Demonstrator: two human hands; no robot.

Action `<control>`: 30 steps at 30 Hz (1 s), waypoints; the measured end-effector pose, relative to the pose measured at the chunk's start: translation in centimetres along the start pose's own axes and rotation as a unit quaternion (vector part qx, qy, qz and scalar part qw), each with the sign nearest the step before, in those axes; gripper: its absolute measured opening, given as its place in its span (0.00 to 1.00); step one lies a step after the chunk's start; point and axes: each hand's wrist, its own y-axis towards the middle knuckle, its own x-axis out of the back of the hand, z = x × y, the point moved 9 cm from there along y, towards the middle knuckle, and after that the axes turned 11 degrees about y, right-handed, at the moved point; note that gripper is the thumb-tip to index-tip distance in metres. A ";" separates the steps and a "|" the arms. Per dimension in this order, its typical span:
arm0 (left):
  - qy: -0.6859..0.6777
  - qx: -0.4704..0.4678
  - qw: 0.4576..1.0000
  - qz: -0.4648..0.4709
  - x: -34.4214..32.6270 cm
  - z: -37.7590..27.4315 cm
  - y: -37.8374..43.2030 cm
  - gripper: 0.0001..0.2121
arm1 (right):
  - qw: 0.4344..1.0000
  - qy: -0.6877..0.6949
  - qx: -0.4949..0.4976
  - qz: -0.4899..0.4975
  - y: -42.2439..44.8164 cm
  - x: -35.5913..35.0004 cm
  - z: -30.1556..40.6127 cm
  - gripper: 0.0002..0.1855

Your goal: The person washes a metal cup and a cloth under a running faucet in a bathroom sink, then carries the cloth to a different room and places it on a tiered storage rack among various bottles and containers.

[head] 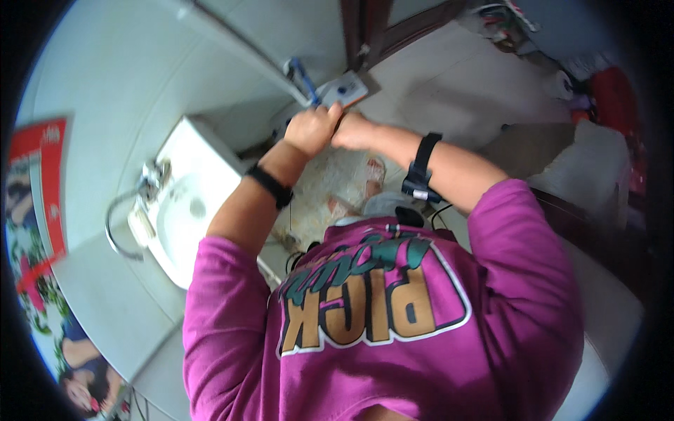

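Observation:
In front of my body, my left hand [311, 129] and my right hand [354, 129] meet with fingers curled, the left thumb pointing forward. Whatever may be inside them is hidden. Just beyond the left knuckles lies a thin blue rod [304, 81]. A flat pale-grey object [345, 90] with blue spots and an orange edge appears past the fingers. I cannot tell whether either is touched. Black straps circle both forearms; the right one [421, 171] carries a small dark device.
A white washbasin [181, 226] with a metal tap [152, 176] juts out at my left. A pale pole [253, 50] slants along the tiled wall. My sandalled feet [374, 171] stand on a stained floor [337, 176]. Ahead is a dark door frame [366, 31]; red items [613, 105] lie right.

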 end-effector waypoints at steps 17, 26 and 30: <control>-0.609 0.168 0.731 0.258 -2.3 -5.3 19.3 0.38 | 0.823 0.506 -0.033 -0.255 -10.2 19.5 -15.2 0.23; -0.614 0.103 0.738 0.259 -3.7 -9.0 38.6 0.16 | 0.789 0.415 -0.139 -0.432 -14.6 32.5 -28.8 0.16; -0.683 0.146 0.673 0.244 0.1 -11.8 46.8 0.16 | 0.736 0.436 -0.104 -0.507 -19.6 37.9 -30.5 0.14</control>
